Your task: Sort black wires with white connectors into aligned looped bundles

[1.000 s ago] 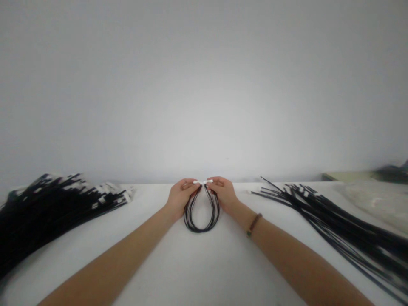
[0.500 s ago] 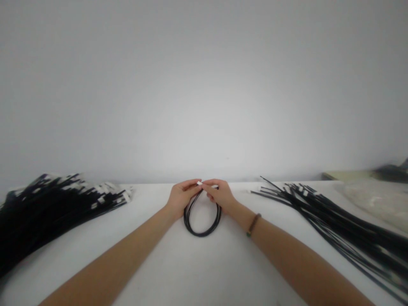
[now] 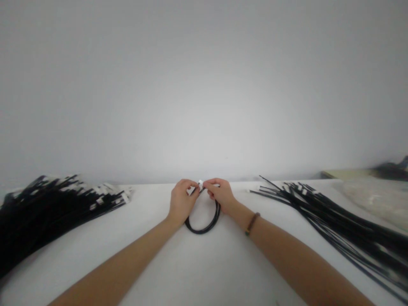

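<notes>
A black cable [image 3: 202, 232] is bent into a loop that hangs below both hands over the white table. At the top of the loop, a small white connector [image 3: 200, 183] shows between the fingertips. My left hand [image 3: 183, 199] is closed on the cable just left of the connector, thumb and forefinger pinched. From the other side, my right hand [image 3: 220, 194] pinches at the connector, with the loop's right side passing under its fingers. The fingertips of the two hands are a small gap apart.
A thick pile of black cables with white ends [image 3: 57, 212] lies at the left. Another bundle of black cables [image 3: 334, 221] spreads across the right. Behind it are a clear plastic bag [image 3: 376, 197] and a dark object [image 3: 390, 171]. The white table [image 3: 204, 272] meets a pale wall.
My left hand's fingertips have drawn slightly left and down, and more of the white connector shows. The loop's left side has become narrower. My right hand has barely moved.
</notes>
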Demonstrator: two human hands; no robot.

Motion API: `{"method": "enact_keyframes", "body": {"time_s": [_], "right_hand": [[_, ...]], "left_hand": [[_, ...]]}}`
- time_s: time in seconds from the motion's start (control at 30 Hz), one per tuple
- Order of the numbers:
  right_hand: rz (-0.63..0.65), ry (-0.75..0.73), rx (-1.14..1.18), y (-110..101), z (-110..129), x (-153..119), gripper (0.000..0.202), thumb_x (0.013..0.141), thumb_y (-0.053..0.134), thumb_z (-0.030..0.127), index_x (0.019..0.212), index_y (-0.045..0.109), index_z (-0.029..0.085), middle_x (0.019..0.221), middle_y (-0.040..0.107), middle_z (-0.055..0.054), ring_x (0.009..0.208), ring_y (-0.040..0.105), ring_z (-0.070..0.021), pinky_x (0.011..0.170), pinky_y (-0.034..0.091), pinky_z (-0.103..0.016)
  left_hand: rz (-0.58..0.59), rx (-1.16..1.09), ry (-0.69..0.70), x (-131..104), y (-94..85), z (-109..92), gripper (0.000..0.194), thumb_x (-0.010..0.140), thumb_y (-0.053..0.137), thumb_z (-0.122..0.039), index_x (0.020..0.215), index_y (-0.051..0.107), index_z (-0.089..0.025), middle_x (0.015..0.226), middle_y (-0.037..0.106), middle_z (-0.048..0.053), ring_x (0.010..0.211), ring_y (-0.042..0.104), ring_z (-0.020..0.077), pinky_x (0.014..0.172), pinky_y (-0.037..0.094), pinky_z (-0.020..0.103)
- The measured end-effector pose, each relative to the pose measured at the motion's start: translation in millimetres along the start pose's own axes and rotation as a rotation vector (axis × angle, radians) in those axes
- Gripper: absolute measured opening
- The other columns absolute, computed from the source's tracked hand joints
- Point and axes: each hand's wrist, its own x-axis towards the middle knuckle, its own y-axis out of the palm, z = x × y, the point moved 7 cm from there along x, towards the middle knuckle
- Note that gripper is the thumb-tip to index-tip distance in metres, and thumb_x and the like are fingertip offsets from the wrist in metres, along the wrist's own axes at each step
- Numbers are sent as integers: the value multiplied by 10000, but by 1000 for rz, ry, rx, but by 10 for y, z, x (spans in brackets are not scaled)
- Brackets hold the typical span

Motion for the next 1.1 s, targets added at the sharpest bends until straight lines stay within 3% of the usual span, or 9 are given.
{"method": "enact_keyframes", "body": {"time_s": [0.13, 0.4, 1.1], "right_hand": [[6, 9, -5, 3, 2, -7, 189, 569, 612, 274, 649, 570, 108, 385, 431, 44, 356, 331, -44, 349, 224, -173], [1, -10, -8, -5, -6, -4, 193, 567, 622, 284, 649, 571, 117, 380, 428, 46, 345, 328, -48, 342, 223, -179], [19, -37, -49, -29, -41, 34, 212, 551, 637, 307, 636, 574, 124, 379, 425, 50, 345, 333, -49, 334, 240, -176]], "left_hand": [[-19, 139, 62, -6, -21, -43, 118, 709, 506, -272, 712, 579, -180, 755, 564, 41, 750, 487, 166, 700, 373, 292], [-6, 228, 11, -23, -9, -20, 127, 720, 486, -288, 709, 550, -178, 757, 560, 50, 766, 475, 189, 710, 359, 314], [110, 128, 54, -4, 108, 23, 137, 765, 404, -271, 701, 483, -179, 710, 525, 49, 730, 470, 186, 683, 353, 316]]}}
